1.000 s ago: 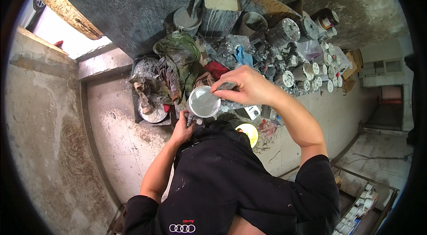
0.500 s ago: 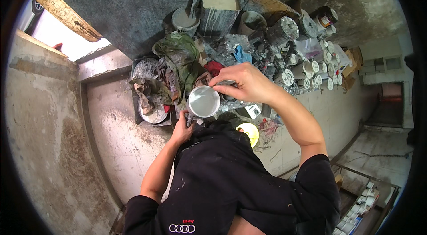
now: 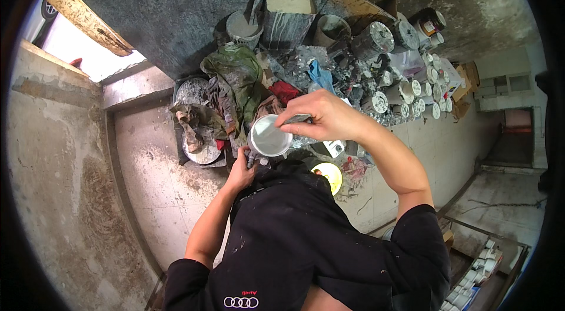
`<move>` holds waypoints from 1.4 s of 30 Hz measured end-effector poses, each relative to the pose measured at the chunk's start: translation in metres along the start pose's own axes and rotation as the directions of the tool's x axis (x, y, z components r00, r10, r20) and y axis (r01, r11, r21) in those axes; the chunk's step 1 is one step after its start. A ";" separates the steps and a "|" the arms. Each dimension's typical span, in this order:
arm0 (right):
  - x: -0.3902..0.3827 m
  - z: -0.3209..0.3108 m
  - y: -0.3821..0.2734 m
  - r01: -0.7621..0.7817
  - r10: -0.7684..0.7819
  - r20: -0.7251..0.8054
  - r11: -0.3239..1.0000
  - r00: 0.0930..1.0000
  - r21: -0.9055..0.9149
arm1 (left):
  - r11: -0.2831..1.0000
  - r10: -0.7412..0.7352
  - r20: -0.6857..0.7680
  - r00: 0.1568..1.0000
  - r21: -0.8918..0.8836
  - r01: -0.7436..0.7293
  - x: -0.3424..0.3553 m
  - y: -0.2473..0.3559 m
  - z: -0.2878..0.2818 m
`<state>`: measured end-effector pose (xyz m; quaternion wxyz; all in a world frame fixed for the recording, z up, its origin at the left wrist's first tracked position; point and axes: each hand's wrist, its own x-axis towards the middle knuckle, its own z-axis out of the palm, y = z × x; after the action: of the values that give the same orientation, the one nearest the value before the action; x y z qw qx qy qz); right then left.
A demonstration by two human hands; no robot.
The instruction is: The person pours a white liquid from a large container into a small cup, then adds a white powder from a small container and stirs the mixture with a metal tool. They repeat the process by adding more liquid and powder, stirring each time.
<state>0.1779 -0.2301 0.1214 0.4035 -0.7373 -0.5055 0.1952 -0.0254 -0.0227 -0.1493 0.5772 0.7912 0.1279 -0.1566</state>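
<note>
A round white cup point(image 3: 271, 145) with pale grey liquid in it stands in front of my chest, its mouth facing up. Below its left rim, my left hand point(image 3: 240, 171) is closed around a dark, metal-knobbed tool that looks like a spray gun point(image 3: 252, 159); most of its body is hidden by the cup. Over the cup's upper right rim, my right hand point(image 3: 321, 115) pinches a flat grey strip point(image 3: 302, 117), like a stirring stick. Its lower end is hidden behind the fingers or in the cup.
Ahead, a cluttered bench holds a green cloth point(image 3: 238, 75), a red rag point(image 3: 285, 92), a blue rag point(image 3: 320, 75) and several lidded cans point(image 3: 379, 102). Buckets point(image 3: 244, 28) stand along the wall. A lit yellow round thing point(image 3: 329, 177) is below the bench edge.
My right hand has come slightly down toward me, and its fingertips now reach further over the cup. The left hand and the cup are almost unmoved.
</note>
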 end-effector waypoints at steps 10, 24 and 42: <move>0.001 0.000 0.001 -0.013 0.012 -0.008 0.999 1.000 -0.042 | 0.999 -0.034 0.007 0.999 0.029 0.034 -0.001 0.002 -0.001; 0.002 0.001 0.002 -0.045 0.035 -0.051 0.976 0.998 -0.211 | 0.999 0.036 -0.015 0.999 0.026 -0.036 -0.002 0.006 -0.003; -0.003 0.002 -0.002 -0.060 0.054 -0.056 0.991 0.997 -0.121 | 1.000 -0.010 0.020 1.000 0.012 0.009 -0.001 -0.003 0.004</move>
<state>0.1744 -0.2315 0.1215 0.3649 -0.7796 -0.4845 0.1557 -0.0284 -0.0254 -0.1529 0.5730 0.7924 0.1248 -0.1681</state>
